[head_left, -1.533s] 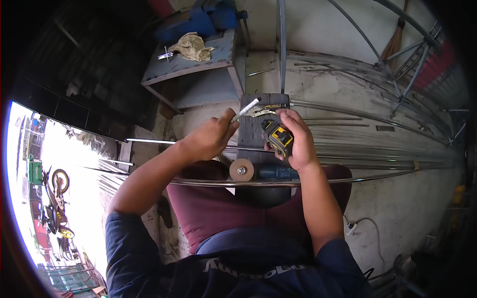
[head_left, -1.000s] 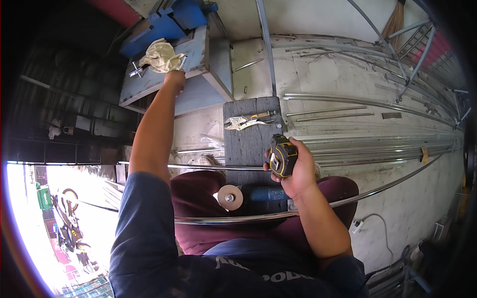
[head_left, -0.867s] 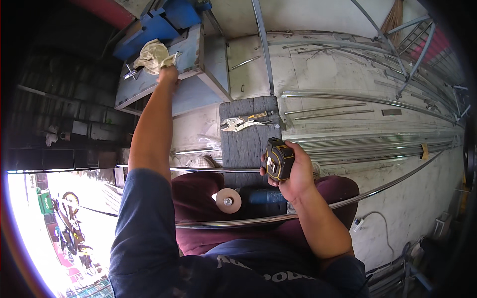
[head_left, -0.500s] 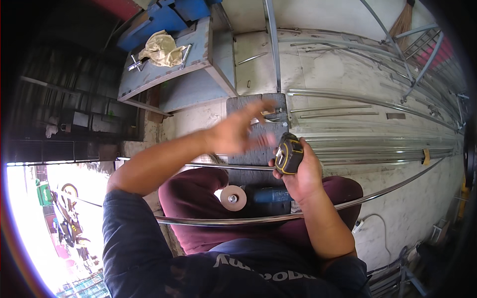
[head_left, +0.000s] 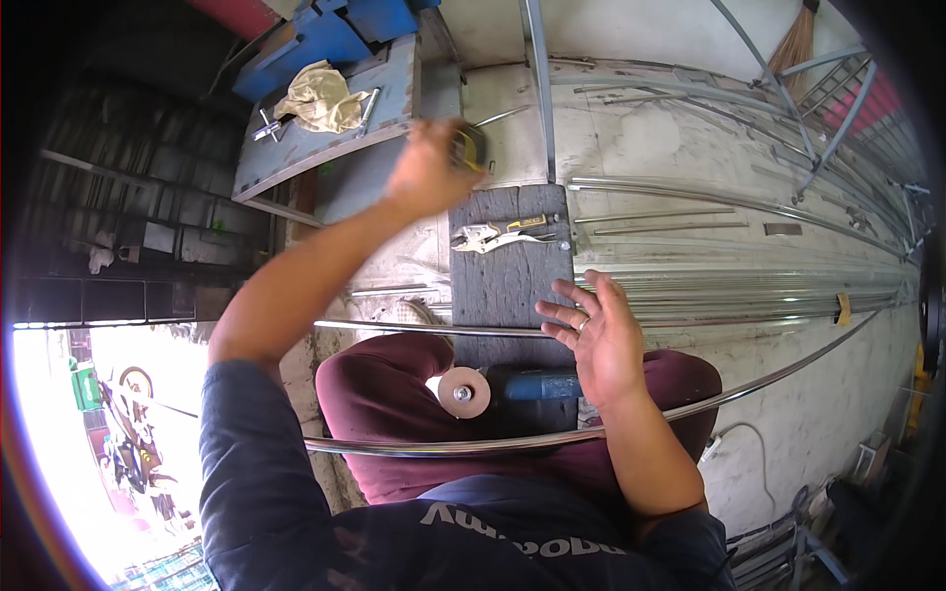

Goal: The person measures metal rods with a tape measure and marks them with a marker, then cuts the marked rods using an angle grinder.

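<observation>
My left hand [head_left: 426, 167] is raised and blurred, gripping a yellow and black tape measure [head_left: 471, 144] near the blue bench's corner. My right hand [head_left: 596, 330] hovers open, fingers spread, over the grey wooden block [head_left: 507, 276] and holds nothing. Locking pliers [head_left: 498, 234] lie on the block's far end. A blue angle grinder [head_left: 512, 386] with a tan disc rests between my knees. A curved steel rod [head_left: 512, 441] crosses my lap.
A blue workbench [head_left: 325, 128] at upper left carries a crumpled rag [head_left: 317, 95] and a bolt. Many long steel rods [head_left: 749, 286] lie on the concrete floor to the right. A vertical bar [head_left: 540, 89] runs away from me. A bright doorway is at lower left.
The tape measure has passed from my right hand to my left. My left hand has swung up toward the bench with it, and my right hand has opened.
</observation>
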`<state>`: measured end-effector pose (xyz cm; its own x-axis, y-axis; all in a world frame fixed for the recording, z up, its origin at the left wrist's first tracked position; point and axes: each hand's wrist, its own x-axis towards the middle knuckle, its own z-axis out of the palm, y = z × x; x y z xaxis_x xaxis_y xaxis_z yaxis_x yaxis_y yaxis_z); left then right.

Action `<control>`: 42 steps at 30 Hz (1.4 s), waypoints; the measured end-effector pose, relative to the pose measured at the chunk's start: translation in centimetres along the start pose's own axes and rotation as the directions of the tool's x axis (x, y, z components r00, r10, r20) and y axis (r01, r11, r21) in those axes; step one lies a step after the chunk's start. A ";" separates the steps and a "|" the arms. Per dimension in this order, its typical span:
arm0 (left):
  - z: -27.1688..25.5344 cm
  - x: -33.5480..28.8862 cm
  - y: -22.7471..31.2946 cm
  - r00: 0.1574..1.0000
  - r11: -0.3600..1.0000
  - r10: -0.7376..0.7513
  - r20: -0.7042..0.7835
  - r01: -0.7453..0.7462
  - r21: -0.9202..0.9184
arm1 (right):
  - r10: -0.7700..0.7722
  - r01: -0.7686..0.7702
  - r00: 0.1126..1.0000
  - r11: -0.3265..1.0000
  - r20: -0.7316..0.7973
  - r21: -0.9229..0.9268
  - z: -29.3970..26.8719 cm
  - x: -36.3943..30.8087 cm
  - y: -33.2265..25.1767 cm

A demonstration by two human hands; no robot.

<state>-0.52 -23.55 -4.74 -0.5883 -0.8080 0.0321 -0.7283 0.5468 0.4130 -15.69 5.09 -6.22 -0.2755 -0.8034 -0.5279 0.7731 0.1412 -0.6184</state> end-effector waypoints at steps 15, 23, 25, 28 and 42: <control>-1.6 7.5 -10.8 0.959 0.771 -0.204 -0.199 0.282 0.571 | 0.009 -0.009 1.000 1.000 -0.014 0.011 -0.2 0.7 -1.0; -12.2 -15.6 -1.9 0.982 0.820 0.070 0.174 -0.156 0.550 | -0.023 0.023 0.999 1.000 -0.029 0.009 -0.3 0.8 -0.8; -15.5 -22.0 -0.9 0.986 0.878 -0.049 0.157 -0.033 0.478 | -0.077 0.076 0.996 0.997 -0.043 -0.020 -0.6 0.8 -0.5; -19.2 -30.8 -0.8 0.980 0.895 -0.187 0.061 0.145 0.421 | -0.090 0.089 0.995 0.996 -0.034 -0.025 -0.8 0.7 0.0; -21.5 -51.5 -9.2 0.977 0.806 -0.097 -0.188 0.188 0.561 | -0.207 0.200 0.978 0.959 -0.014 -0.199 -1.4 -0.3 0.5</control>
<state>44.06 8.32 9.32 -0.4384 -0.8840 0.1623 -0.8948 0.4122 -0.1715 -16.03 6.23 -7.16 -0.4377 -0.8070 -0.3965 0.5729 0.0895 -0.8147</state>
